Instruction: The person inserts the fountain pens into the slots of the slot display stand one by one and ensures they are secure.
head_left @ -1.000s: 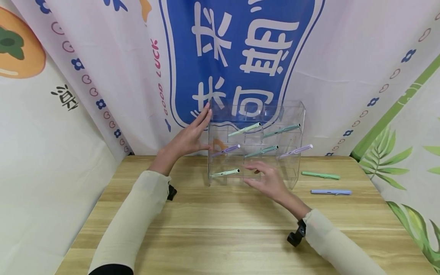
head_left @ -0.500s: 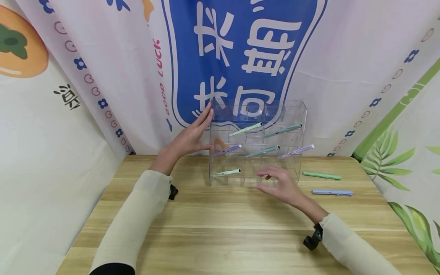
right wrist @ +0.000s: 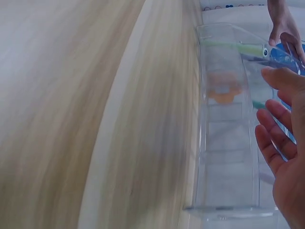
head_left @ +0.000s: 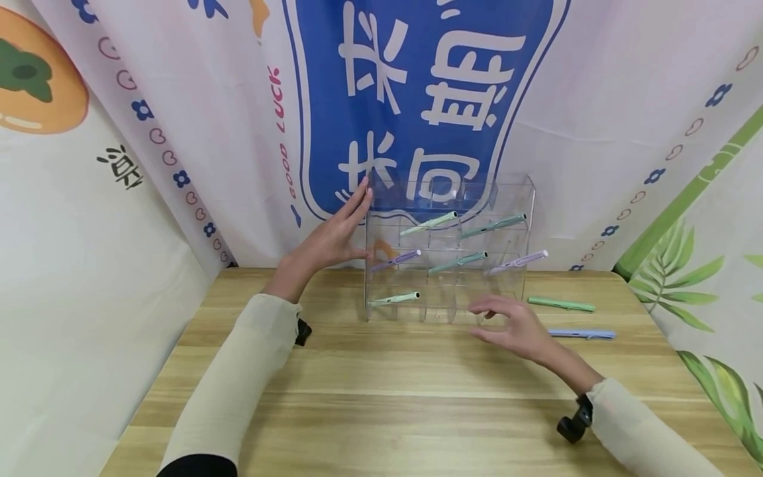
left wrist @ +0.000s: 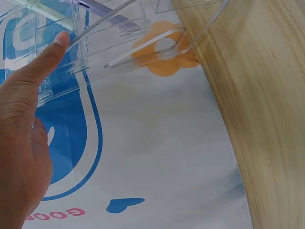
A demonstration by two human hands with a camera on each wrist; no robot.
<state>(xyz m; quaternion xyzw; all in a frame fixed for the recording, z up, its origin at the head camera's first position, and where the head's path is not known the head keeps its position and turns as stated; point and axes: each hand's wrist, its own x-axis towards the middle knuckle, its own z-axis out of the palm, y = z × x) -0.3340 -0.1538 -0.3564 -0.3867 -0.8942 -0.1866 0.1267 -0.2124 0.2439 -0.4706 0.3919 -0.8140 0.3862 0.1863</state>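
A clear acrylic pen rack [head_left: 440,313] stands at the back of the table with several pens lying tilted in its compartments. My left hand [head_left: 328,244] rests against the rack's left side, thumb at the front edge and fingers fairly straight towards the top. In the left wrist view, its thumb [left wrist: 47,57] touches the clear side panel. Before the bottom row's right part hovers my right hand [head_left: 515,328], holding nothing, with thumb and fingers apart. Upper pens are pale green [head_left: 429,224] and teal [head_left: 495,226]. Purple [head_left: 396,260], teal [head_left: 459,262] and lavender [head_left: 518,262] pens fill the middle row; a pale green pen [head_left: 395,299] lies bottom left.
Right of the rack, a green pen [head_left: 561,305] and a blue pen [head_left: 583,334] lie loose on the wooden table [head_left: 381,411]. The right hand and wrist partly cover the blue pen's left end. A printed curtain [head_left: 250,218] hangs directly behind the rack.
My right hand has moved to the right along the front of the rack's bottom row, still holding nothing. The left hand stays at the rack's left side. The pens have not moved.
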